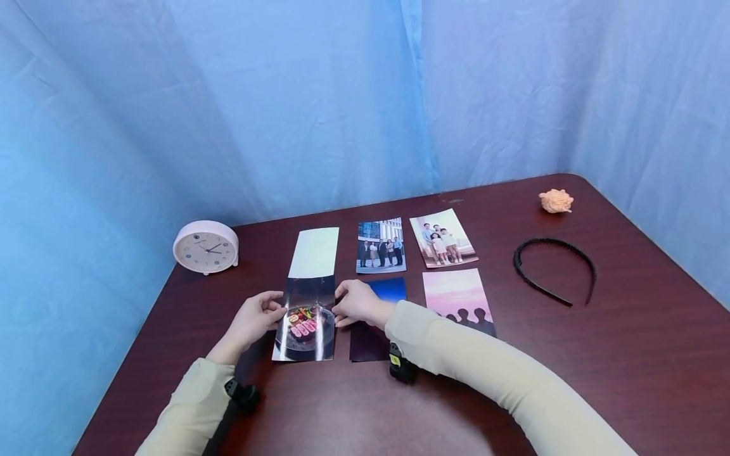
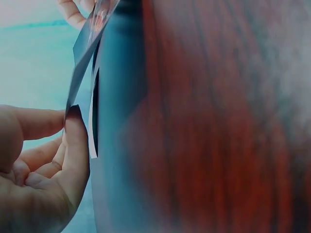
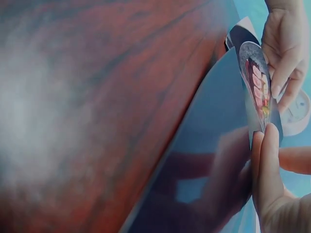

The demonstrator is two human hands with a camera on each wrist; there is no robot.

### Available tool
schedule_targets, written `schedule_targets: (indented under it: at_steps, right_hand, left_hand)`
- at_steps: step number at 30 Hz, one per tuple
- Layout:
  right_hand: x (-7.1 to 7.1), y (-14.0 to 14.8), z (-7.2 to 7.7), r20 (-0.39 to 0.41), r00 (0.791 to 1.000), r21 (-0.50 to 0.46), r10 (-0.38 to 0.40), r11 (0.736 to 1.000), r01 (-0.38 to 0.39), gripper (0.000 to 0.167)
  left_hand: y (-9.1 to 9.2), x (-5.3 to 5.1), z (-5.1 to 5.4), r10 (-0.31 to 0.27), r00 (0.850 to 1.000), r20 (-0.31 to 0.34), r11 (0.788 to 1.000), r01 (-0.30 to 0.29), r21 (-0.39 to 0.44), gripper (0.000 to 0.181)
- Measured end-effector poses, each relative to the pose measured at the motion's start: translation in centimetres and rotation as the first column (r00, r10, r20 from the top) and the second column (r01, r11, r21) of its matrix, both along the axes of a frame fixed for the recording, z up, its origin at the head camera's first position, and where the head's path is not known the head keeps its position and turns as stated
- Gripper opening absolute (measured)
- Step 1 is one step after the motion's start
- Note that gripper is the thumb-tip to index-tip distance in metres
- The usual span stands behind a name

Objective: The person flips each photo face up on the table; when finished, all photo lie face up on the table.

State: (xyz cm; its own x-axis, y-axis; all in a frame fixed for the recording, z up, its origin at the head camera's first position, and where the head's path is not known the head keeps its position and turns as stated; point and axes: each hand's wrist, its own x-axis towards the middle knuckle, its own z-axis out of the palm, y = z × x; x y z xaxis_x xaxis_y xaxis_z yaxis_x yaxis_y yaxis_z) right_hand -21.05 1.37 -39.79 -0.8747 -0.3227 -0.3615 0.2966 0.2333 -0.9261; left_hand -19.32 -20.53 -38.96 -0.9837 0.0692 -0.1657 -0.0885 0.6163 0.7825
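A photo of a plated meat dish (image 1: 303, 326) is held between both hands near the table's front left. My left hand (image 1: 252, 322) pinches its left edge between thumb and fingers; in the left wrist view the photo is lifted and slightly bowed, with another sheet (image 2: 94, 141) below it. At the opposite edge, my right hand (image 1: 359, 303) pinches the same photo. The right forearm crosses a dark blue photo (image 1: 367, 345) and partly hides it. Just behind the dish photo lies a photo washed white by glare (image 1: 315, 252).
Farther back lie a photo of office workers (image 1: 381, 247) and a family photo (image 1: 443, 240). A pink photo with silhouettes (image 1: 456, 290) lies right of the dark blue one. A white clock (image 1: 206, 248) stands left; a black headband (image 1: 556, 240) and peach flower (image 1: 556, 201) lie right.
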Motion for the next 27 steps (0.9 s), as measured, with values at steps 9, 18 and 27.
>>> schedule_targets:
  at_steps: [9, 18, 27]
  right_hand:
    - [0.01, -0.41, 0.15, 0.01, 1.0, 0.098, -0.009, 0.995, 0.008, 0.026]
    - [-0.08, -0.24, 0.14, 0.013, 1.0, 0.129, -0.012, 0.992, 0.01, 0.037]
    - [0.0, -0.12, 0.23, 0.029, 0.999, 0.117, -0.025, 0.993, 0.022, 0.041]
  left_hand:
    - [-0.07, -0.35, -0.25, -0.032, 0.998, 0.049, 0.998, 0.034, -0.053, 0.041]
    - [-0.01, -0.36, -0.23, -0.042, 0.998, 0.057, 0.996, 0.047, -0.082, 0.04]
    - [-0.01, -0.47, -0.16, -0.037, 0.997, 0.062, 0.992, 0.044, -0.116, 0.038]
